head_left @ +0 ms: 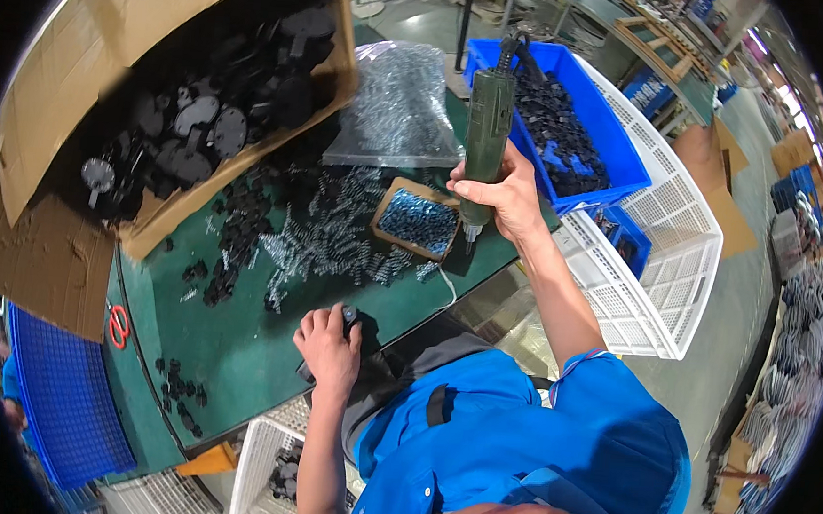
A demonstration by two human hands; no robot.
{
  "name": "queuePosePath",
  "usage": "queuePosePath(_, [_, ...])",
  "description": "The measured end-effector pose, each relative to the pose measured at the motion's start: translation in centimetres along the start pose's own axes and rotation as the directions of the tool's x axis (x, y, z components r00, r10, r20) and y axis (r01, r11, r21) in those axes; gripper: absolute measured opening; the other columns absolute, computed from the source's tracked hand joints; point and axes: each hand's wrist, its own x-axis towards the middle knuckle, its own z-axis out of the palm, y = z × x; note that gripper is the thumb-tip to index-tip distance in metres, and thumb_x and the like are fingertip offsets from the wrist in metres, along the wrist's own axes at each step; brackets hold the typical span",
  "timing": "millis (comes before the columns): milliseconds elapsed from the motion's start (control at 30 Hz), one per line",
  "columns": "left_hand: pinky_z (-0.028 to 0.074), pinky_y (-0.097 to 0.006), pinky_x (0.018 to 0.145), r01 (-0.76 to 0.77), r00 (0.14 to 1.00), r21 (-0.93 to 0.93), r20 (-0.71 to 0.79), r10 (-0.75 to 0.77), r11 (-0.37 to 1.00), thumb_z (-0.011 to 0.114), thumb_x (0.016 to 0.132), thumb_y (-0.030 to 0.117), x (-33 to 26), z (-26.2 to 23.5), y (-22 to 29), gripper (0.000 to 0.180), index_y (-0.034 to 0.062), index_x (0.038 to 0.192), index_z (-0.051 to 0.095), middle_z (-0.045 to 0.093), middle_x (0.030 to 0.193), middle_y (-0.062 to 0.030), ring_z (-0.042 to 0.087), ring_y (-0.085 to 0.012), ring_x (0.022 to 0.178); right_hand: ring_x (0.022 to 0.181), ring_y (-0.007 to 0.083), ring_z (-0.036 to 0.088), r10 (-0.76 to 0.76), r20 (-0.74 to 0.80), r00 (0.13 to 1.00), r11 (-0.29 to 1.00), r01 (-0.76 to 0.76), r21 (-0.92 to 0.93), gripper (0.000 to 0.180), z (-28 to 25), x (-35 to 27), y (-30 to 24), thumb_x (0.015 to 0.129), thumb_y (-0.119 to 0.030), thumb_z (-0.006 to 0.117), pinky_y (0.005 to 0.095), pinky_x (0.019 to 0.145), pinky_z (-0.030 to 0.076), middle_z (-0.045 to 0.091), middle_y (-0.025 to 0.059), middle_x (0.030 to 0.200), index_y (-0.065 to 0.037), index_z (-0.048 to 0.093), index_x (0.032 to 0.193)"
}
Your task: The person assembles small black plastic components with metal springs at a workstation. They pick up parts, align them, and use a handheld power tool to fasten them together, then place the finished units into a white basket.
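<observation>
My right hand (505,195) is wrapped round a dark green electric screwdriver (488,130), held upright with its tip pointing down above the table's right side. At the near edge of the green table (237,341), my left hand (329,348) is closed on a small black plastic part (358,334), mostly hidden under the fingers. Something small and grey shows by its fingertips. Beyond that hand lie loose metal springs (313,242) in a spread heap. A small cardboard box (374,225) full of small shiny screws sits between the springs and the screwdriver.
A large carton (140,222) of black round-headed parts tilts at the far left. Behind the springs lies a clear plastic bag (393,96). Blue bin (623,180) and white baskets (704,247) stand at right. Black pieces (239,218) and red scissors (119,327) lie at left.
</observation>
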Motion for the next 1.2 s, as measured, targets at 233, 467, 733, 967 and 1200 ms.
queuePosePath(233, [0.037,-0.043,0.093,0.038,0.999,-0.042,-0.023,-0.039,0.998,0.071,0.077,0.025,0.3,-0.1,0.5,0.042,0.0097,0.116,0.065,0.061,0.108,-0.0081,0.051,-0.0295,0.112,0.082,0.0136,0.063,0.025,-0.006,1.0,0.995,-0.025,-0.094,0.041,3.8,-0.2,0.3,0.066,-0.004,0.08,0.0283,0.076,0.05,0.067,0.0065,0.089,-0.001,0.061,0.103])
queuePosePath(467, [0.038,-0.045,0.092,0.04,0.998,-0.017,-0.057,-0.041,0.999,0.069,0.08,0.03,-0.2,1.4,-0.7,0.045,0.0116,0.121,0.062,0.058,0.116,-0.0083,0.05,-0.0299,0.117,0.077,0.0249,0.064,0.195,0.203,0.959,0.926,-0.249,0.285,0.031,7.0,-1.6,-0.3,0.088,-0.021,0.062,0.038,0.074,0.052,0.065,0.0157,0.089,0.004,0.058,0.105])
queuePosePath(733, [0.039,-0.043,0.079,0.052,0.997,0.038,0.055,-0.054,0.998,0.074,0.076,0.033,0.9,0.6,-0.5,0.033,0.0133,0.101,0.069,0.06,0.096,-0.0041,0.054,-0.0245,0.1,0.078,0.0258,0.059,-0.059,0.4,0.915,0.825,-0.181,0.536,0.055,9.9,-3.5,1.5,0.096,-0.026,0.053,0.044,0.075,0.05,0.056,0.013,0.089,0.005,0.038,0.138])
queuePosePath(967, [0.039,-0.044,0.078,0.052,0.988,0.113,0.14,-0.067,0.992,0.075,0.075,0.032,1.8,0.6,0.5,0.029,0.009,0.093,0.068,0.059,0.093,-0.0041,0.055,-0.0233,0.097,0.078,0.0235,0.06,-0.214,0.375,0.902,0.884,0.016,0.468,0.047,15.3,-4.2,5.2,0.087,-0.01,0.06,0.0387,0.072,0.05,0.06,0.0118,0.091,0.001,0.045,0.13])
queuePosePath(1200, [0.038,-0.045,0.076,0.011,0.996,0.22,0.079,-0.029,0.975,0.074,0.075,0.03,1.6,1.1,1.1,0.026,0.0101,0.09,0.067,0.058,0.092,-0.0026,0.056,-0.0219,0.095,0.064,0.0153,0.068,-0.337,0.348,0.875,0.931,0.253,0.264,0.01,16.4,-3.5,6.5,0.078,0.002,0.074,0.0268,0.06,0.055,0.069,0.0075,0.079,0.003,0.069,0.087])
